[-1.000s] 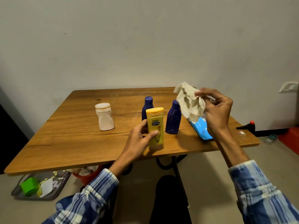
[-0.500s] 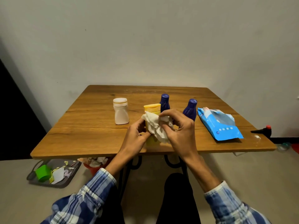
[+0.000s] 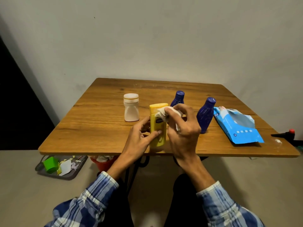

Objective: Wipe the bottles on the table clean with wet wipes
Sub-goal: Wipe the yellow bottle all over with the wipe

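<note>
A yellow bottle (image 3: 157,128) stands near the front edge of the wooden table (image 3: 98,128). My left hand (image 3: 142,138) grips its lower body, thumb across the front. My right hand (image 3: 182,128) holds a crumpled white wet wipe (image 3: 161,114) pressed against the bottle's upper right side, just under the cap. Behind the yellow bottle stands a dark blue bottle (image 3: 177,98), partly hidden. A second dark blue bottle (image 3: 205,113) stands to the right of my right hand. A white bottle (image 3: 131,107) stands to the left.
A blue wet-wipe pack (image 3: 237,128) lies open at the table's right side. On the floor to the left sits a grey tray (image 3: 65,175) with a green cup (image 3: 51,163) and scraps. A red bin (image 3: 105,164) is under the table. A black tool with a red tip (image 3: 285,133) lies at far right.
My right hand brought the wipe from above the pack down onto the yellow bottle. It now rubs near the cap, with more of the bottle's front showing than half a second ago.
</note>
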Demonstrator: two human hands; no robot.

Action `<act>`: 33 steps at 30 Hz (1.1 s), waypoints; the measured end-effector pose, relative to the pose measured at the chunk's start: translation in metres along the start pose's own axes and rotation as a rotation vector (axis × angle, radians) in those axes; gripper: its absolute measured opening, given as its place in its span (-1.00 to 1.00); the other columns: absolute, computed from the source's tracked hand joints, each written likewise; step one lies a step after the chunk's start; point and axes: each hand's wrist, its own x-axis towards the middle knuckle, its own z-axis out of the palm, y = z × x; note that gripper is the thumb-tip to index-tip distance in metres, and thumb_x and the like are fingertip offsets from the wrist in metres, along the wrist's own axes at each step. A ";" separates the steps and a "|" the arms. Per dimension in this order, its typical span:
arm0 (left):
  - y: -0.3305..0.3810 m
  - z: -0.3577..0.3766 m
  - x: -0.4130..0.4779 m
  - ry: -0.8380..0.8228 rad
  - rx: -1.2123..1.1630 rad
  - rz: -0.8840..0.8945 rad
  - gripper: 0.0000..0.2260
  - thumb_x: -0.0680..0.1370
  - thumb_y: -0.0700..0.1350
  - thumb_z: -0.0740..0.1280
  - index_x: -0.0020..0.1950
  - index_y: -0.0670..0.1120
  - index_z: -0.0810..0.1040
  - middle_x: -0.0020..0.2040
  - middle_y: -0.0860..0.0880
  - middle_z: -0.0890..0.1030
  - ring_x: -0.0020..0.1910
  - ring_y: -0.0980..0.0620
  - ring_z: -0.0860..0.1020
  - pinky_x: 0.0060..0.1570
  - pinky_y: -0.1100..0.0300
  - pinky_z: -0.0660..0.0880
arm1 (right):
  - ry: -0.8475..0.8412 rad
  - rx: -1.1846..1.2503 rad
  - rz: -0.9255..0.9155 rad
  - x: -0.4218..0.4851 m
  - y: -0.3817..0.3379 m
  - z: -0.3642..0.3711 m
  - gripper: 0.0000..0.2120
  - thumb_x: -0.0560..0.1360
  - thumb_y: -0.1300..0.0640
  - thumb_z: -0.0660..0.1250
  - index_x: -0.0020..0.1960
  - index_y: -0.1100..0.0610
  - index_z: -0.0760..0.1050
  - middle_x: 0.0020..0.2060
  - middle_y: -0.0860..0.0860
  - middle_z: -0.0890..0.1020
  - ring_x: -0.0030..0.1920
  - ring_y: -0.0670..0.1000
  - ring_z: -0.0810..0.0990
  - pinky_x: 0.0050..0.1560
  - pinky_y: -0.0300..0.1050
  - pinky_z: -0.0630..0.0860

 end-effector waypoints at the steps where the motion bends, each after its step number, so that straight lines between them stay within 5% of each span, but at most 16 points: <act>1: 0.000 0.001 0.000 -0.002 -0.012 0.000 -0.60 0.54 -0.23 0.45 0.35 0.03 0.52 0.18 -0.02 0.67 0.15 -0.03 0.65 0.05 -0.06 0.64 | 0.020 0.025 0.012 0.003 -0.002 0.001 -0.75 0.45 0.37 0.44 0.12 0.26 0.65 0.06 0.21 0.59 0.02 0.13 0.58 -0.10 -0.04 0.61; 7: -0.009 -0.007 -0.006 0.038 -0.029 -0.100 -0.67 0.58 -0.34 0.33 0.26 0.00 0.52 0.12 -0.09 0.66 0.02 -0.20 0.68 -0.21 -0.09 0.68 | -0.290 -0.014 -0.276 -0.016 -0.009 0.012 -0.67 0.51 0.20 0.40 0.26 0.26 0.58 0.16 0.26 0.53 0.09 0.13 0.51 -0.04 -0.10 0.61; 12: 0.002 -0.003 -0.003 0.038 -0.031 -0.034 -0.60 0.56 -0.25 0.42 0.30 0.14 0.51 0.18 0.05 0.65 0.18 0.00 0.63 0.05 0.05 0.64 | -0.076 0.093 -0.029 0.004 -0.004 0.010 -0.75 0.48 0.33 0.43 0.17 0.27 0.64 0.07 0.25 0.57 0.05 0.14 0.57 -0.04 -0.08 0.61; 16: -0.003 -0.007 -0.006 0.062 -0.032 -0.114 -0.60 0.54 -0.40 0.32 0.15 0.10 0.51 0.09 -0.16 0.67 -0.06 -0.09 0.67 -0.24 0.19 0.63 | -0.219 0.034 -0.312 -0.006 -0.016 0.013 -0.78 0.55 0.22 0.36 0.12 0.30 0.65 0.02 0.28 0.60 0.00 0.16 0.58 -0.10 -0.09 0.60; 21: 0.010 -0.005 -0.008 0.009 -0.032 -0.029 -0.57 0.58 -0.30 0.37 0.33 0.13 0.49 0.20 0.09 0.65 0.19 0.06 0.63 0.11 0.06 0.63 | -0.026 0.063 -0.091 0.006 -0.017 0.006 -0.76 0.53 0.19 0.40 0.17 0.23 0.66 0.02 0.23 0.60 -0.03 0.12 0.56 -0.12 -0.17 0.52; 24: 0.009 -0.007 -0.006 0.028 -0.050 -0.034 -0.54 0.57 -0.33 0.37 0.34 0.12 0.48 0.22 0.09 0.64 0.22 0.08 0.61 0.20 0.01 0.59 | -0.108 -0.025 -0.156 0.001 -0.023 0.011 -0.71 0.54 0.13 0.41 0.24 0.15 0.63 0.13 0.17 0.55 0.00 0.12 0.53 -0.15 -0.22 0.46; 28: 0.009 -0.012 -0.008 0.021 -0.079 -0.040 -0.55 0.58 -0.33 0.36 0.37 0.08 0.48 0.24 0.05 0.63 0.25 0.04 0.60 0.16 -0.03 0.61 | -0.166 0.008 -0.181 0.003 -0.010 0.007 -0.71 0.54 0.17 0.35 0.23 0.19 0.63 0.14 0.21 0.54 0.04 0.14 0.55 -0.10 -0.17 0.56; 31: 0.014 -0.011 -0.007 0.018 -0.114 -0.043 -0.59 0.57 -0.31 0.38 0.33 0.08 0.50 0.21 -0.01 0.65 0.23 0.02 0.61 0.09 0.10 0.62 | -0.118 0.100 -0.076 0.011 -0.009 0.003 -0.72 0.48 0.25 0.35 0.16 0.24 0.65 0.10 0.24 0.57 0.07 0.15 0.56 -0.03 -0.08 0.62; 33: 0.016 -0.014 -0.008 0.039 -0.145 -0.041 -0.58 0.58 -0.33 0.35 0.32 0.08 0.50 0.20 0.00 0.65 0.23 0.01 0.60 0.06 0.22 0.59 | -0.174 0.081 -0.181 0.007 -0.015 0.004 -0.77 0.49 0.24 0.38 0.12 0.27 0.66 0.10 0.26 0.59 0.06 0.17 0.57 -0.01 -0.11 0.58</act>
